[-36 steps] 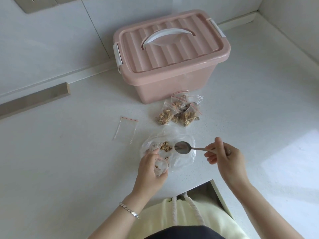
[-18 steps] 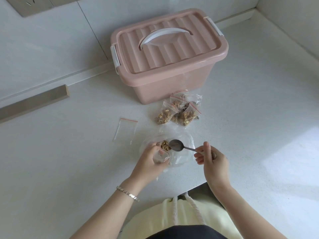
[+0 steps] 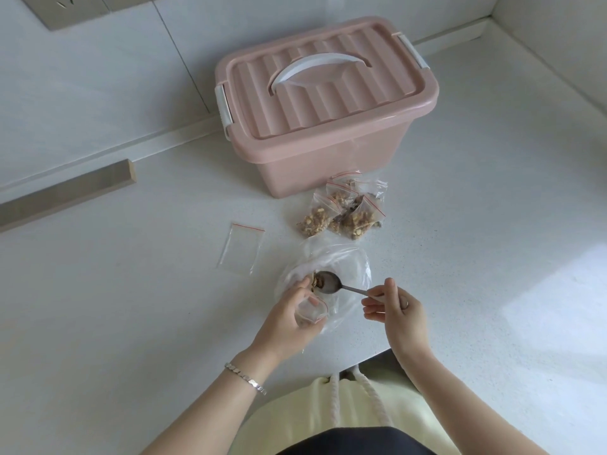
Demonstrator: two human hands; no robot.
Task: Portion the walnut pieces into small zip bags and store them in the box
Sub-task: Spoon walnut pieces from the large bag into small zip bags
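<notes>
My left hand [image 3: 289,315] holds a small zip bag [image 3: 311,311] with a red seal, its mouth open, over a large clear plastic bag [image 3: 348,267] lying on the counter. My right hand [image 3: 395,303] grips a metal spoon [image 3: 330,282] by its handle. The spoon's bowl touches a small heap of walnut pieces [image 3: 317,281] inside the large bag. Several filled small bags [image 3: 343,211] lie in a pile against the front of the pink box [image 3: 323,103], whose lid is closed. One empty zip bag [image 3: 243,247] lies flat to the left.
The white counter [image 3: 492,241] meets a white wall at the back and right. A beige strip [image 3: 65,195] lies along the wall at the left. The counter's front edge is notched near my body [image 3: 368,366].
My right hand has moved the spoon left, from above the large bag into the walnut pieces beside my left hand. The small bag stays in my left hand.
</notes>
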